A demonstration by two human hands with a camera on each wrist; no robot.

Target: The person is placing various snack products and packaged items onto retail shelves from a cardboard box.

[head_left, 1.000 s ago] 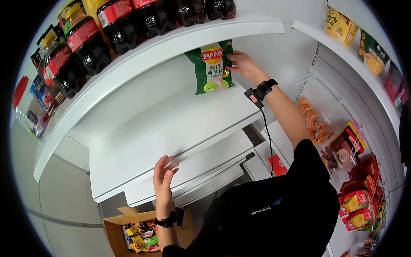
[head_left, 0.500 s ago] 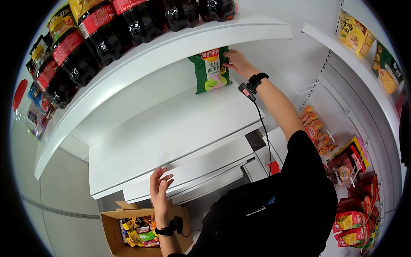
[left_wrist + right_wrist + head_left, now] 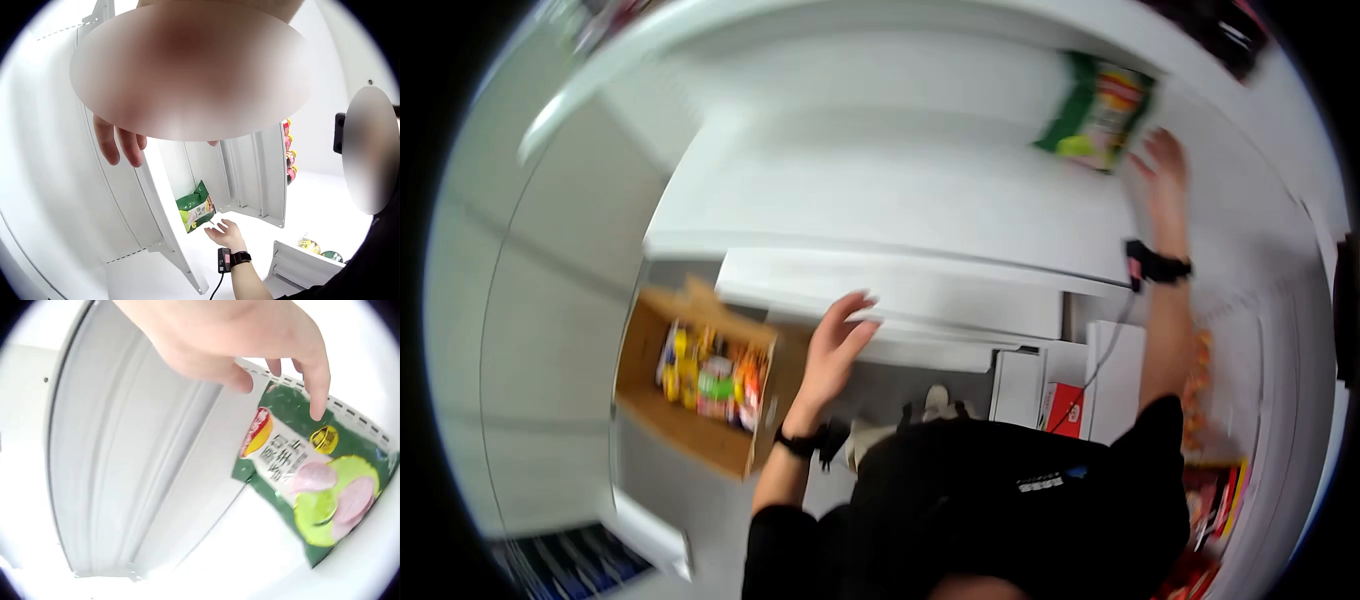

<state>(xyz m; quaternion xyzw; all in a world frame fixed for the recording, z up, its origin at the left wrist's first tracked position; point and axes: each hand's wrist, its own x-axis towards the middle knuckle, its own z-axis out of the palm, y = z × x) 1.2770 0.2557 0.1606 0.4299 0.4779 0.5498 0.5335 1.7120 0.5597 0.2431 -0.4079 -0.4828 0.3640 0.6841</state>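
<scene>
A green bag of Lay's chips (image 3: 1100, 115) stands upright at the right end of a white shelf (image 3: 870, 190), against the back. My right hand (image 3: 1165, 180) is just beside the bag's right edge, fingers spread and loosely bent, gripping nothing. In the right wrist view, the fingertips (image 3: 317, 412) overlap the top of the bag (image 3: 294, 462), while the thumb is clear of it. My left hand (image 3: 832, 350) hovers in front of the lower shelves with relaxed fingers and holds nothing. The head view is blurred by motion.
An open cardboard box (image 3: 665, 430) with several colourful snack packs stands on the floor at left. Another white shelf (image 3: 960, 15) runs overhead. A red box (image 3: 1063, 408) lies low at right, near packaged snacks (image 3: 1198, 385). A cable (image 3: 1115, 345) hangs from the right wrist.
My right hand has let go of the chip bag and drawn back from it. The head view has swung left and down, bringing the whole cardboard box into sight. My left hand stays free.
</scene>
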